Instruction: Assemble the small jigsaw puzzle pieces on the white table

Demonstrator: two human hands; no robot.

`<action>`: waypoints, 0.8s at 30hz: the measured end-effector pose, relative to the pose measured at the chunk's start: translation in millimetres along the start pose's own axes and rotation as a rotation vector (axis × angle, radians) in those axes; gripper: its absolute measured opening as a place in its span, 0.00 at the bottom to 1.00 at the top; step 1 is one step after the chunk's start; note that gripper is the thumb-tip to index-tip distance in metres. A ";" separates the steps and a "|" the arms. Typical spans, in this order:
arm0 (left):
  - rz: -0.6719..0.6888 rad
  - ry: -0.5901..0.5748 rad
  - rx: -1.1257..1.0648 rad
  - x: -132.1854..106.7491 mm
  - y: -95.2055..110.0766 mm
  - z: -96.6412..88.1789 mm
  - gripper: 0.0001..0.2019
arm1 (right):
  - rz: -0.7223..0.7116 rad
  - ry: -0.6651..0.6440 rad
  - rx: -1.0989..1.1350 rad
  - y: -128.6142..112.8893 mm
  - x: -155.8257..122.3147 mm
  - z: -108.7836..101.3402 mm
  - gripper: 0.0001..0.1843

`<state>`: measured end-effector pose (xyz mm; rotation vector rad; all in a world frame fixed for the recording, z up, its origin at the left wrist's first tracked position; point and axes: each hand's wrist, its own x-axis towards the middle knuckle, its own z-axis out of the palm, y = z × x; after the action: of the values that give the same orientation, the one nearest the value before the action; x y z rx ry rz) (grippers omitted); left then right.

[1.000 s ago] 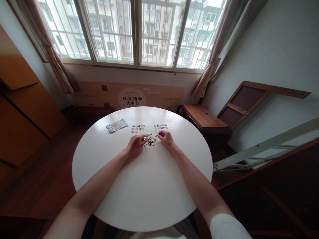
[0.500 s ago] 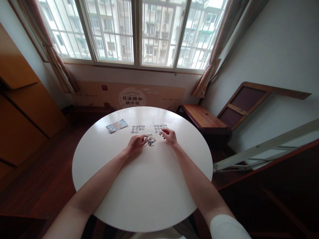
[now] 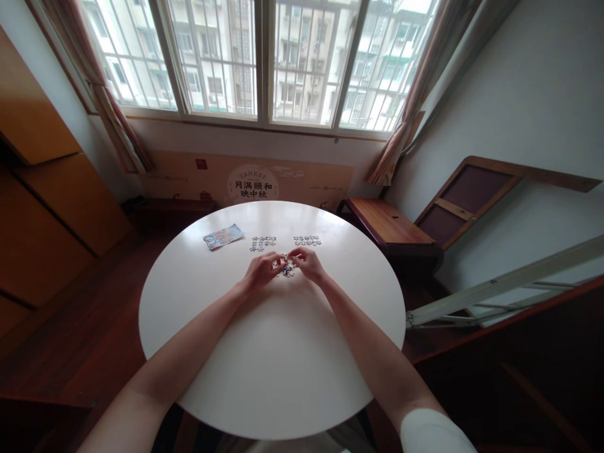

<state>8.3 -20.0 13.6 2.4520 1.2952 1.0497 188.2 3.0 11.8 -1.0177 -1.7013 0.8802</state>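
Now, the small heap of multicoloured, knob-edged jigsaw pieces lies between your bare left hand and bare right hand. Both hands' fingers curl in at the heap; I cannot tell whether either pinches a piece. Crowded fingertips could scatter it, and a forward nudge could disorder the laid-out small multicoloured cardboard-like pieces beyond it, left and right.

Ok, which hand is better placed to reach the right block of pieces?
Probably the right hand: it is on the right side of the pile, nearer the right block; the left hand is closer to the left block.
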 end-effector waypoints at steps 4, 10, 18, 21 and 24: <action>0.016 0.035 -0.024 -0.6 2.1 3.3 0.11 | -0.119 0.030 -0.106 -5.5 -2.8 5.5 0.06; 0.000 0.079 -0.077 1.4 -4.7 5.6 0.09 | -0.179 0.017 -0.157 -13.2 -5.2 6.5 0.09; -0.057 0.079 -0.024 4.3 -27.3 -5.5 0.09 | -0.172 0.135 -0.337 5.6 -4.2 -3.5 0.10; -0.057 0.184 -0.002 7.4 -35.5 -11.2 0.10 | -0.172 0.130 -0.338 12.1 -4.1 -3.8 0.11; -0.043 0.224 -0.061 11.5 -42.5 -13.0 0.08 | -0.162 0.143 -0.325 15.9 -3.5 -2.8 0.11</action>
<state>-23.8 12.6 9.8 2.3042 1.3494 1.3635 195.5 6.5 -2.6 -1.1081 -1.8096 0.4241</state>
